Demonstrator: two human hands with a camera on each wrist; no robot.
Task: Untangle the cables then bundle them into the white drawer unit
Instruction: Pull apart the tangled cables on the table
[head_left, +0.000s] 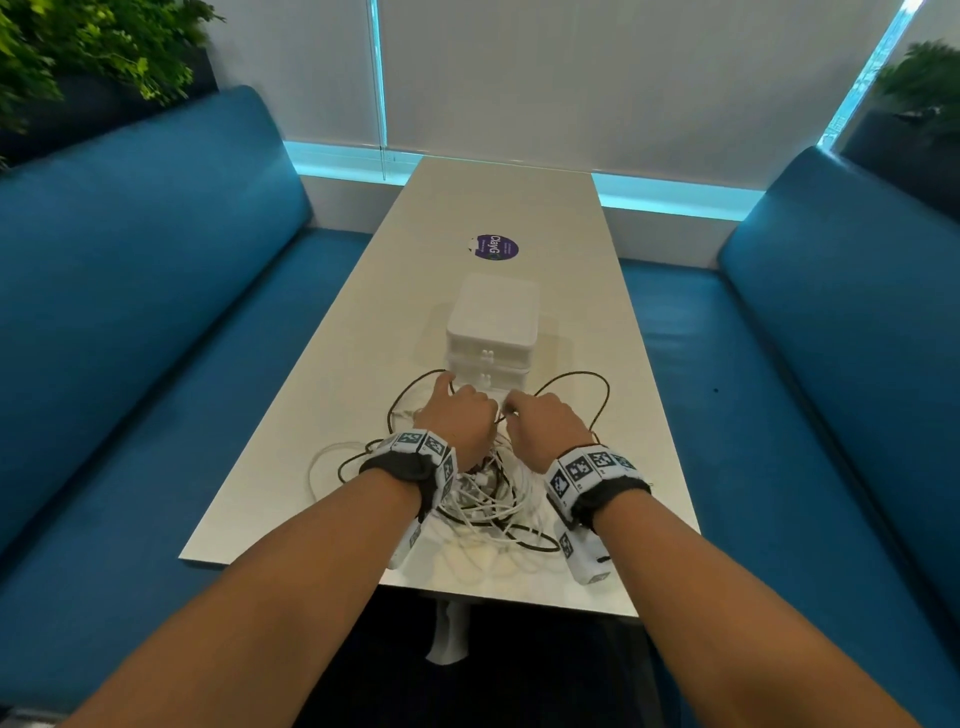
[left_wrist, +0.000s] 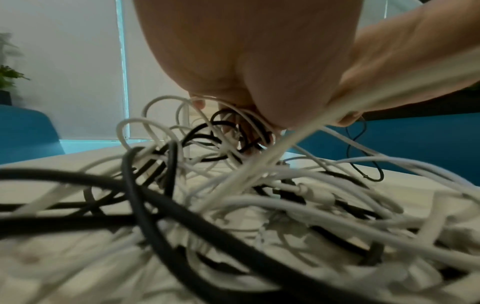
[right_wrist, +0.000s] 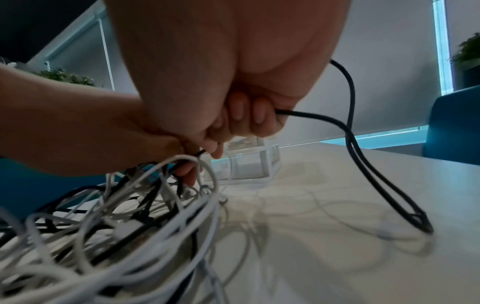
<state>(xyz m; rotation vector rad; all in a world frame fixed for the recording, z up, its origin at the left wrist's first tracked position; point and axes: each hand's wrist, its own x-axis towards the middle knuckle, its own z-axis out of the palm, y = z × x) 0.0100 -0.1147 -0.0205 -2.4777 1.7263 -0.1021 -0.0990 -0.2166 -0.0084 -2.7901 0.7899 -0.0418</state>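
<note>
A tangle of white and black cables (head_left: 488, 499) lies on the near end of the white table (head_left: 519, 208), just in front of the white drawer unit (head_left: 491, 332), whose drawers are closed. My left hand (head_left: 460, 415) reaches into the tangle (left_wrist: 233, 185), its fingers curled among white and black strands. My right hand (head_left: 543, 415) sits right beside it and grips a black cable (right_wrist: 348, 131) that loops out to the right and down to the table. The left hand (right_wrist: 78, 133) touches the right hand (right_wrist: 233, 115) above the pile (right_wrist: 130, 216).
Blue benches (head_left: 156, 312) (head_left: 831, 338) flank the table on both sides. A purple round sticker (head_left: 496, 247) lies beyond the drawer unit. Plants (head_left: 78, 52) stand in the back corners. The far half of the table holds nothing else.
</note>
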